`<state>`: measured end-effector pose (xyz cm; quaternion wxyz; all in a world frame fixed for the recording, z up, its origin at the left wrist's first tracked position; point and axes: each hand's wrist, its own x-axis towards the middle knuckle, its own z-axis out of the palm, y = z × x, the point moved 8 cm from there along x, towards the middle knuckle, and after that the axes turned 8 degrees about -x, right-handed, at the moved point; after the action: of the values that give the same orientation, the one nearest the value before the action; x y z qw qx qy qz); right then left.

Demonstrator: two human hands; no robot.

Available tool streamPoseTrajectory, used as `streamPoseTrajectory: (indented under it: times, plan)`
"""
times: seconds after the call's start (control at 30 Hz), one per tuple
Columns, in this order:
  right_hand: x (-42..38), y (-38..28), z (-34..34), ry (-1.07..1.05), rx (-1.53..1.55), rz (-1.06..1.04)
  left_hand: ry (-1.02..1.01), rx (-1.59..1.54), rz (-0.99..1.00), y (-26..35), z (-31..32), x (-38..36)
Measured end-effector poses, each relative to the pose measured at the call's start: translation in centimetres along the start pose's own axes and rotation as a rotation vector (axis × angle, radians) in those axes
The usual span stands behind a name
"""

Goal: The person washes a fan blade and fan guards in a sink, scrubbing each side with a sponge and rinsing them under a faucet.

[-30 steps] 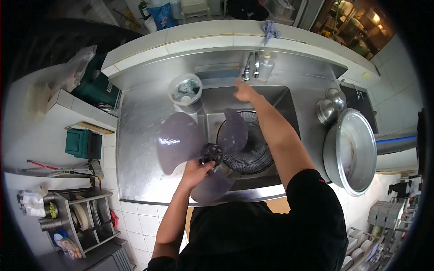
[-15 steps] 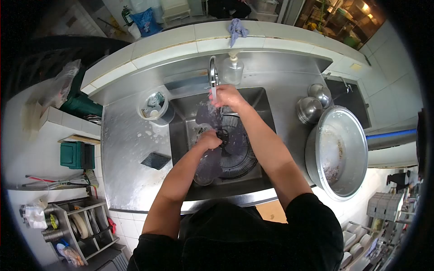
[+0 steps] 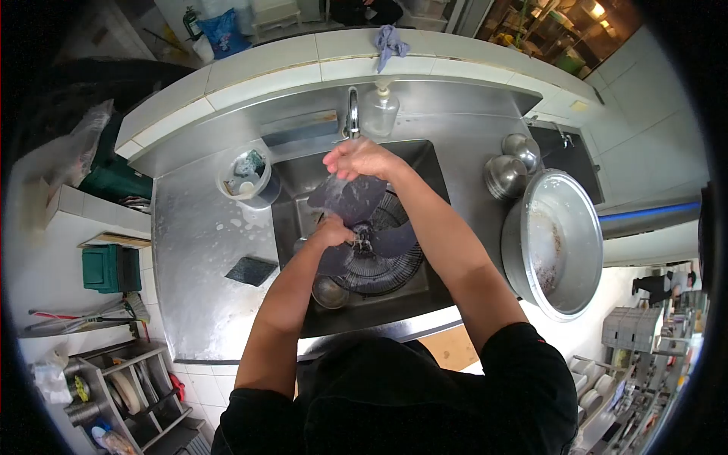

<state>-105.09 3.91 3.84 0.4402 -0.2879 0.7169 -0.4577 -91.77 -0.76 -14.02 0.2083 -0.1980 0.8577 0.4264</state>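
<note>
A dark, translucent fan blade (image 3: 356, 199) is held over the stainless sink (image 3: 440, 299). My left hand (image 3: 331, 230) is closed on it near its black hub. My right hand (image 3: 365, 160) is just below the faucet (image 3: 353, 112), above the upper blade. Its fingers are slightly bent and apart, with nothing visible in them, and water runs around them. Beneath the fan blade, a round black wire fan grille (image 3: 388, 279) lies in the sink. A small metal bowl (image 3: 331, 293) sits at the grille's near left, partly covered.
On the left counter are a plastic tub (image 3: 265, 189) with scrubbers and a dark scouring pad (image 3: 251, 271). A soap pump bottle (image 3: 381, 110) stands beside the faucet. To the right are metal bowls (image 3: 506, 177) and a large metal basin (image 3: 516, 243). A purple cloth (image 3: 391, 45) hangs on the ledge.
The fan blade has turned, so its blades point in different directions. My right hand has shifted slightly left and its fingers have straightened. The camera view has moved a little.
</note>
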Motion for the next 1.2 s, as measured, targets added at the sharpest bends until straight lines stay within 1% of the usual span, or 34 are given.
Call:
streamPoseTrajectory:
  times: [0.03, 0.07, 0.1, 0.13, 0.17, 0.2, 0.27, 0.3, 0.37, 0.4, 0.47, 0.5, 0.57, 0.6, 0.67, 0.7, 0.73, 0.77, 0.8, 0.83, 0.87, 0.9, 0.93, 0.97, 1.0, 1.03, 1.07, 1.1, 1.13, 1.17, 1.2]
  plan:
    - [0.3, -0.7, 0.1, 0.018, -0.248, -0.084, -0.011, 0.091, -0.037, 0.5, -0.5, -0.2]
    - [0.4, -1.2, 0.3, 0.034, -0.498, -0.167, -0.016, 0.085, -0.031, 1.2, -1.0, -0.5]
    - [-0.1, -1.6, 0.3, 0.037, -0.504, -0.158, -0.063, 0.095, -0.022, 2.1, -1.5, -0.9]
    - [-0.8, -2.0, 0.4, 0.017, -0.706, -0.138, -0.11, 0.106, -0.012, 3.1, -1.9, -1.2]
    - [-1.4, -2.2, 0.6, -0.005, -0.908, -0.116, -0.087, 0.151, 0.118, 3.2, -1.3, 0.2]
    - [-1.6, -1.7, 0.5, -0.002, -0.914, -0.105, -0.093, 0.146, 0.128, 3.6, -1.9, 0.2]
    - [-1.8, -1.1, -1.1, 0.219, -1.18, -0.054, -0.258, 0.05, 0.135, 4.9, -2.1, -0.1]
    - [-2.4, -1.6, -1.3, 0.226, -1.186, -0.043, -0.265, 0.049, 0.148, 5.0, -2.1, 0.4]
    - [-4.3, -2.2, -2.7, 0.289, -1.375, 0.19, -0.226, 0.177, 0.332, 6.1, -1.8, 1.6]
    - [-4.8, -1.9, -3.3, 0.297, -1.379, 0.206, -0.234, 0.176, 0.347, 7.2, -2.1, 1.6]
    - [-5.9, 0.0, -5.3, 0.305, -1.29, 0.217, -0.385, 0.288, 0.251, 8.5, -2.0, 0.9]
    - [-6.1, 1.4, -6.6, 0.311, -1.293, 0.236, -0.396, 0.288, 0.266, 8.6, -1.5, 1.4]
    - [-6.6, 4.0, -8.1, 0.186, -1.076, 0.15, -0.402, 0.18, 0.365, 9.0, -0.6, 2.5]
    - [-8.1, 4.1, -8.4, 0.188, -1.078, 0.166, -0.413, 0.175, 0.376, 9.9, -0.4, 2.2]
    - [-11.6, 2.9, -7.9, 0.192, -0.826, 0.133, -0.408, 0.365, 0.381, 11.9, -0.4, 1.2]
    - [-13.5, 2.2, -7.6, 0.255, -0.764, 0.125, -0.412, 0.357, 0.386, 12.0, 0.0, 1.2]
    - [-14.7, 3.2, -7.3, 0.249, -0.769, 0.134, -0.28, 0.336, 0.553, 13.1, -0.1, 0.8]
    - [-16.1, 4.3, -7.7, 0.33, -0.55, 0.164, -0.143, 0.313, 0.714, 14.0, -0.5, 0.0]
    - [-17.6, 5.3, -8.1, 0.412, -0.329, 0.191, -0.146, 0.306, 0.714, 14.0, -0.4, -0.7]
    - [-19.0, 5.7, -8.0, 0.412, -0.333, 0.195, -0.018, 0.31, 0.663, 14.0, -1.8, -1.3]
    - [-20.6, 6.1, -8.2, 0.462, -0.318, 0.218, 0.109, 0.314, 0.61, 14.1, -3.2, -1.9]
    - [-21.8, 6.4, -8.1, 0.514, -0.303, 0.24, 0.079, 0.277, 0.513, 13.4, -3.8, -1.4]
    - [-22.6, 6.5, -7.3, 0.515, -0.306, 0.243, 0.078, 0.272, 0.516, 12.1, -3.2, 0.5]
    - [-23.6, 6.2, -6.8, 0.58, -0.291, 0.21, -0.017, -0.011, 0.427, 9.2, -1.6, 4.2]
    - [-24.6, 5.9, -6.2, 0.645, -0.275, 0.177, -0.111, -0.29, 0.332, 7.4, -0.4, 6.1]
    - [-25.1, 5.3, -5.1, 0.728, -0.333, 0.172, -0.294, -0.581, 0.21, 7.3, 0.2, 5.2]
    - [-25.3, 4.9, -3.4, 0.727, -0.485, 0.212, -0.293, -0.582, 0.212, 7.8, -0.2, 4.0]
    - [-25.3, 4.0, -1.2, 0.725, -0.636, 0.251, -0.385, -0.975, 0.011, 7.9, 0.2, 2.1]
    - [-25.0, 4.2, 1.5, 0.832, -0.781, 0.064, -0.47, -1.361, -0.204, 8.5, 1.2, 0.6]
    - [-24.3, 3.1, 5.0, 0.792, -0.944, -0.15, -0.258, -1.421, -0.316, 7.3, 2.3, 2.3]
    - [-23.4, 3.9, 8.8, 0.641, -1.153, -0.224, -0.257, -1.42, -0.314, 6.7, 3.3, 2.7]
